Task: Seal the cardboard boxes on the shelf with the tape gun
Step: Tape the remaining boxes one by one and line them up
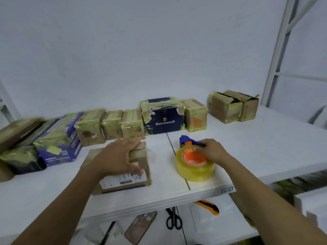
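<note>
White shelf (265,147), plain white wall (141,50), right hand (215,152) gripping tape gun (194,167)

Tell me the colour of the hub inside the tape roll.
Orange: the hub sits inside the yellowish tape roll; the head view shows it best.

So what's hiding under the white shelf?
On the level below the shelf lie black scissors, an orange utility knife and a phone case. The shelf board covers whatever sits farther back.
</note>
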